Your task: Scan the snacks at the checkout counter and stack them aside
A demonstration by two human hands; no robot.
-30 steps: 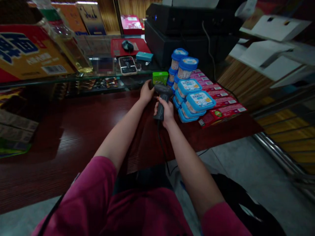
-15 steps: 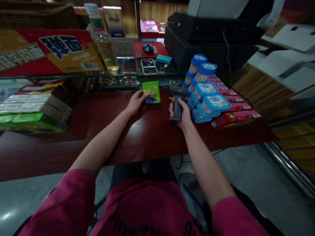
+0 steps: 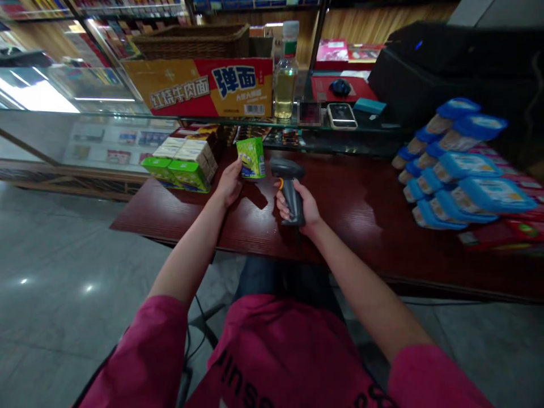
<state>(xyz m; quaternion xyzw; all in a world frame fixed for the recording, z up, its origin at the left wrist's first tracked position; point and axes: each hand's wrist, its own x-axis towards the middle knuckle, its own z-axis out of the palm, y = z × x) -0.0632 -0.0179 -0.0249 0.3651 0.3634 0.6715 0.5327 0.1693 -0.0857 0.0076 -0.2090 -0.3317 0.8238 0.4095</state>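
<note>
My left hand (image 3: 230,182) grips a small green box (image 3: 253,157) by its left side and holds it up over the dark red-brown table (image 3: 352,192). Cartoon eyes show on the box's front. My right hand (image 3: 300,205) is wrapped round the handle of a grey barcode scanner (image 3: 292,195), one finger by its yellow trigger. The scanner's head is close to the right side of the box, with a small gap between them. A cable hangs down from the handle.
Green-and-white boxes (image 3: 187,164) stand left. Blue-lidded tubs (image 3: 459,170) are stacked right, beside red boxes (image 3: 501,235). On the glass shelf behind are a noodle carton (image 3: 204,88), a bottle (image 3: 285,85), a phone (image 3: 342,115) and a mouse (image 3: 340,86).
My view has turned to the left. The green box has been lifted and tilted in my left hand. The scanner has come nearer to it, its head now turned toward the box.
</note>
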